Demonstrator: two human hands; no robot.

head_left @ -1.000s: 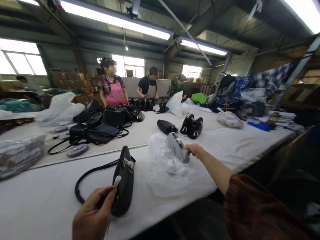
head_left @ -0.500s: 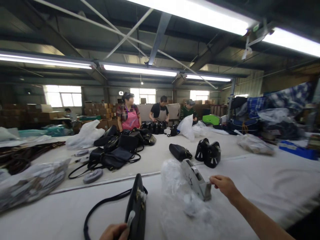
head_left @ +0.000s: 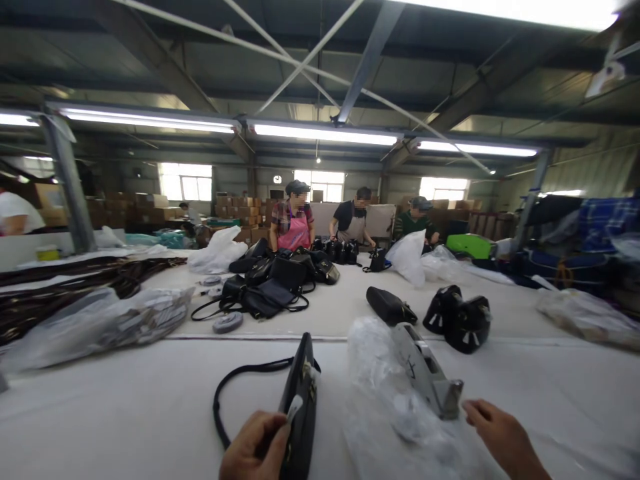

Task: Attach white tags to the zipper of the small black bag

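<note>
A black handbag (head_left: pixel 306 400) stands on edge on the white table, its strap (head_left: pixel 217 393) looped out to the left. My left hand (head_left: pixel 255 447) is closed at its near side, thumb and finger pinching a small white tag (head_left: pixel 295 408) that lies against the bag. To the right, a grey tape dispenser (head_left: pixel 425 370) rests on crumpled clear plastic (head_left: pixel 370 380). My right hand (head_left: pixel 505 437) is just beyond the dispenser's cutter end, fingers pinched together. Whether a piece of tape is between them cannot be made out.
Black bags are piled (head_left: pixel 270 287) beyond the handbag, beside a grey tape roll (head_left: pixel 228 323). More black bags (head_left: pixel 457 319) stand behind the dispenser. Plastic-wrapped goods (head_left: pixel 145 317) and dark straps (head_left: pixel 95 280) lie left. Several people work across the table.
The view has turned left, so everything sits further right. My left hand shows more, still pinching the tag. My right hand is slightly lower beside the dispenser's end.
</note>
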